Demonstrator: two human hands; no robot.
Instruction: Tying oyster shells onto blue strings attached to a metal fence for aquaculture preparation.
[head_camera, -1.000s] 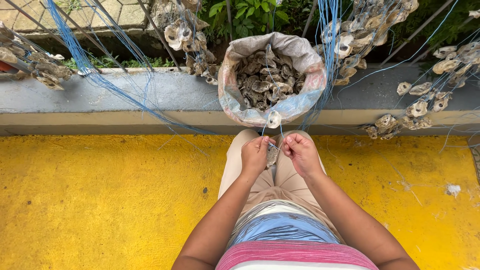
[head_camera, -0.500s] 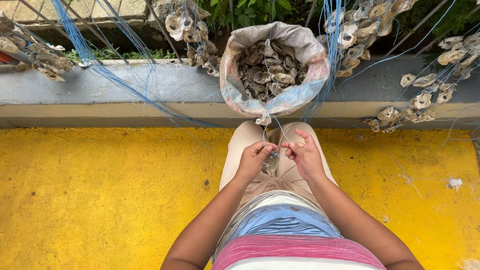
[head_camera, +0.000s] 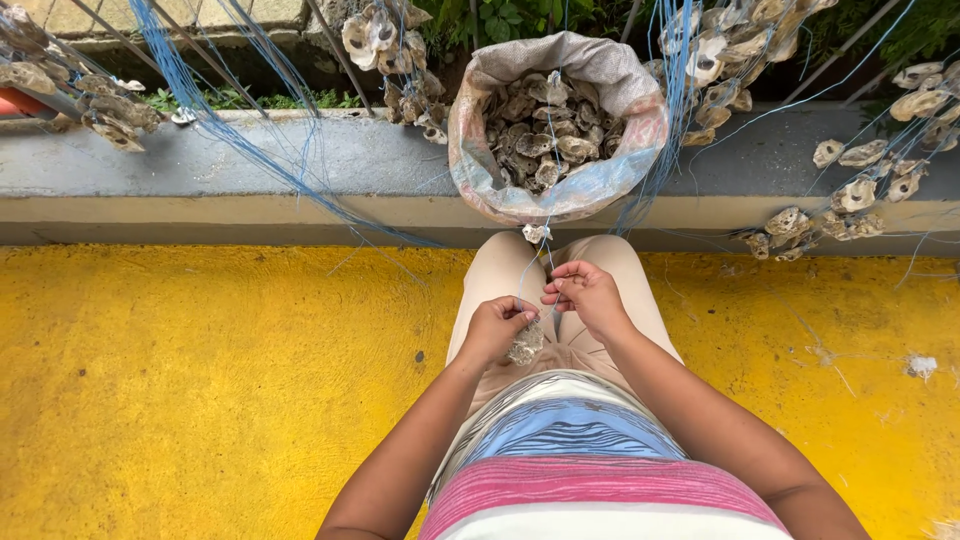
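Observation:
I sit on a yellow floor (head_camera: 200, 380) with my knees toward a sack of oyster shells (head_camera: 555, 130). My left hand (head_camera: 495, 328) is closed around a grey oyster shell (head_camera: 526, 343) held over my lap. My right hand (head_camera: 588, 295) sits just right of it, fingers pinching a thin blue line (head_camera: 548, 255) that runs up toward the sack. Another small shell (head_camera: 536, 233) hangs on that line just above my knees.
A grey concrete ledge (head_camera: 300, 160) crosses the view behind the sack. Strings of shells on blue line hang at upper left (head_camera: 90, 100), upper middle (head_camera: 385, 50) and right (head_camera: 850, 190). Green plants (head_camera: 520, 15) grow behind.
Both hands have dropped slightly toward my lap. The left hand now holds the shell lower, while the right hand keeps pinching the line.

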